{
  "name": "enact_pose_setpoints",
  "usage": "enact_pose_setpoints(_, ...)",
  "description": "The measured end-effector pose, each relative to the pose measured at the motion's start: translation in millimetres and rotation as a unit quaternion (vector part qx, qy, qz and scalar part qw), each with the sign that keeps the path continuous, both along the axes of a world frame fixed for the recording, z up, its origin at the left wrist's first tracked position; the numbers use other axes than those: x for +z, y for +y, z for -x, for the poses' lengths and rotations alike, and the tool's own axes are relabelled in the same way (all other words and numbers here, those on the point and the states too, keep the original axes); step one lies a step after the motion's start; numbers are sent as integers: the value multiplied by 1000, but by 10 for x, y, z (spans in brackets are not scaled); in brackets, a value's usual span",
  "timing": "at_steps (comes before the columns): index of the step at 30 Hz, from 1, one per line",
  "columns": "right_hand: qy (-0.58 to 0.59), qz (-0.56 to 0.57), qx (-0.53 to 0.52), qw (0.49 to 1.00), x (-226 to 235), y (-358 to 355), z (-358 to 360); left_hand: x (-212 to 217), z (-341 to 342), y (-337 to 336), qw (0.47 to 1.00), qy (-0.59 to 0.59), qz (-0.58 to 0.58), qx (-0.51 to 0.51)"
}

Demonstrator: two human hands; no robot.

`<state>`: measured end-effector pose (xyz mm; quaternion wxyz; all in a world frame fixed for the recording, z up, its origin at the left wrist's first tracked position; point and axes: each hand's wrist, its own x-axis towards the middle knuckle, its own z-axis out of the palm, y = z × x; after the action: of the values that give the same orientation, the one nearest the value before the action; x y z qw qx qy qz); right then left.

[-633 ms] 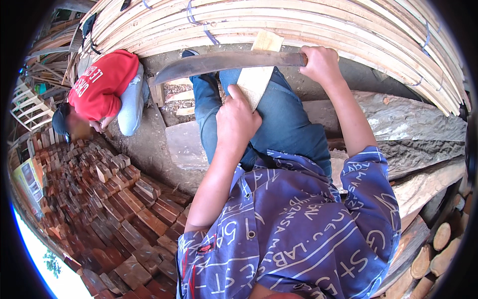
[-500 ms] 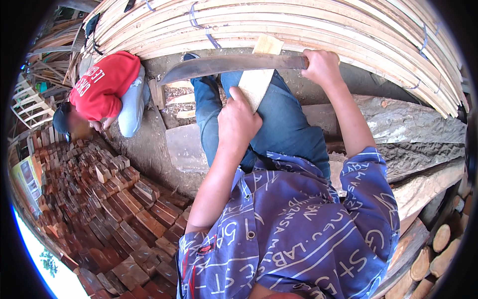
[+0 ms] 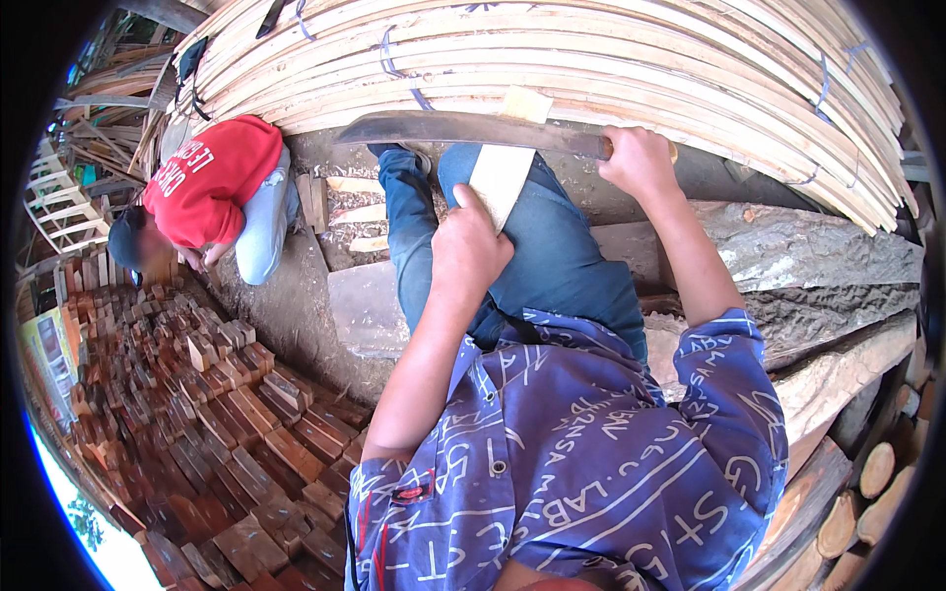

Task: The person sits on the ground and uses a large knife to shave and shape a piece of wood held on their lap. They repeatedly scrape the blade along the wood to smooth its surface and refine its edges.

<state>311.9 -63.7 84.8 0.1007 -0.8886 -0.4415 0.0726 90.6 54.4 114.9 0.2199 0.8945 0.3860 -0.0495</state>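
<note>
My right hand [image 3: 639, 163] is closed around the handle of a machete [image 3: 463, 129], its long dark blade pointing left. The blade crosses a pale, flat wooden board [image 3: 501, 183] near its far end. My left hand [image 3: 467, 244] grips the near end of that board, the thumb along its left edge. The board slants away from me above my thigh in blue jeans [image 3: 552, 231]. Whether the blade touches the wood I cannot tell.
Long pale wooden strips [image 3: 631, 59], tied in bundles, lie beyond my feet. Rough slabs [image 3: 798, 241] and cut logs [image 3: 877, 471] are on the right. Stacked brown wood blocks [image 3: 256, 433] fill the left, where a person in a red top [image 3: 222, 182] crouches.
The machete and board sit slightly lower relative to the strips behind, and the blade's tip has shifted right and up. Both hands keep their grips. My view has shifted a little.
</note>
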Motion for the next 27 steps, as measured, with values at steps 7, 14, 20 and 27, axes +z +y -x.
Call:
enact_pose_setpoints(7, 16, -23, 51, 998, -17, 177, 389, -7, 1, -2, 1000, 5, -2, 1)
enact_pose_setpoints(14, 37, -21, -201, 979, -210, -184, -424, -4, 37, 5, 1000, -6, 3, -2)
enact_pose_setpoints(20, 148, -98, -273, 946, -414, -510, -221, -40, -24, 35, 1000, -11, 13, -8)
enact_pose_setpoints(27, 115, -157, -81, 978, -145, -143, 384, -22, -24, 10, 1000, 8, 2, -13)
